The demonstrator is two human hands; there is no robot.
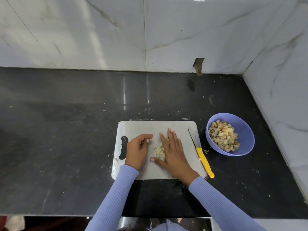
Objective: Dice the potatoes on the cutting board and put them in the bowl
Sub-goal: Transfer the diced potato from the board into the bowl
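Note:
A small heap of diced potato [159, 151] lies in the middle of the grey cutting board [143, 127]. My right hand [171, 150] lies flat with straight fingers over the right side of the heap, partly hiding it. My left hand [139, 149] hovers just left of the heap, fingers loosely curled and holding nothing. A knife with a yellow handle [204, 161] rests along the board's right edge, blade pointing away. To the right stands a blue bowl [246, 130] with several potato cubes [224, 135] inside.
The board sits on a black stone counter [66, 130] speckled with potato scraps. Marble-tiled walls [166, 30] close off the back and right side. The counter's front edge runs just below my sleeves.

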